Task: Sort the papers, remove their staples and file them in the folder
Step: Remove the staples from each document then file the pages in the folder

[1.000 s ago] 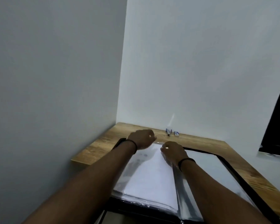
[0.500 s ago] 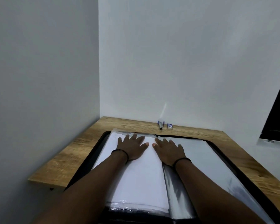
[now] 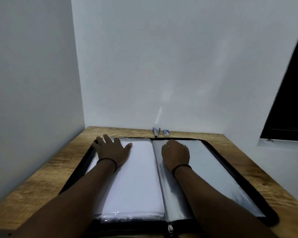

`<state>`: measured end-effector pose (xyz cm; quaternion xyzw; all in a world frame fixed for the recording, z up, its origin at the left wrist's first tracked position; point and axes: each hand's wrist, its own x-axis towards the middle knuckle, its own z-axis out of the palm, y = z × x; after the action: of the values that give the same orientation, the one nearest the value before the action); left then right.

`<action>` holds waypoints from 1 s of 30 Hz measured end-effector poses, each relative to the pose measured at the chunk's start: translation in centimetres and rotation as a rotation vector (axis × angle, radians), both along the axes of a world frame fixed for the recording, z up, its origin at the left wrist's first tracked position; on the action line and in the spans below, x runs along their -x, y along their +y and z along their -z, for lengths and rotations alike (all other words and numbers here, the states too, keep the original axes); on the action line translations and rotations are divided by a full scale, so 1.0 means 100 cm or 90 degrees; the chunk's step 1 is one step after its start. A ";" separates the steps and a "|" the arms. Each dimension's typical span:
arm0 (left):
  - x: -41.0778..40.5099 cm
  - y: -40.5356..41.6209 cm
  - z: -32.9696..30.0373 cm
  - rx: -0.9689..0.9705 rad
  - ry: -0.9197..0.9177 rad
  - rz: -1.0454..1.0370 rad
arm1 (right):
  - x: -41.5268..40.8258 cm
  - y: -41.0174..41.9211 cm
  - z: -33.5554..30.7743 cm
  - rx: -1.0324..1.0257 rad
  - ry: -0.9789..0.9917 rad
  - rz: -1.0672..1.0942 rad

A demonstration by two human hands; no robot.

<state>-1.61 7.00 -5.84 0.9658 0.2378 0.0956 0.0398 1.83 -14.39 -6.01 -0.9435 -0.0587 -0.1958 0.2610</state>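
The fingers of the left hand [image 3: 111, 152] were spread and straight, pressing flat on the white sheet of paper [image 3: 136, 177] filed under a clear plastic sleeve on the left page; the fingertips reached the far left corner of that page; a thin black band circled the wrist. The fingers of the right hand [image 3: 175, 154] curled downward over the far part of the grey, glossy plastic sleeve [image 3: 213, 170] on the right page; whether they pinched the sleeve or merely rested on it could not be told; a matching black band circled that wrist. Both pages belonged to the open black zip-edged folder [image 3: 230, 166], which lay flat on the wood-grain table [image 3: 46, 177] with its spine running between the two forearms. Beyond the folder, near the white wall [image 3: 179, 66], a small blue-and-metal staple remover [image 3: 156, 131] stood just beside a small blue-and-white box [image 3: 166, 132], the two apart from the folder's far edge.
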 end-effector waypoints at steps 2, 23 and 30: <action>0.006 -0.014 -0.003 -0.004 -0.017 0.047 | 0.015 -0.015 -0.004 0.035 0.038 0.037; 0.109 -0.056 -0.009 0.057 -0.001 0.085 | 0.146 -0.105 -0.024 0.113 0.051 0.209; 0.135 0.003 -0.018 0.145 -0.042 -0.038 | 0.164 0.001 -0.091 -0.029 -0.009 -0.043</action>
<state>-15.08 7.26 -4.04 0.9438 0.2743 0.1005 0.1544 -14.58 -14.31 3.12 -0.9332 -0.0882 -0.1948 0.2888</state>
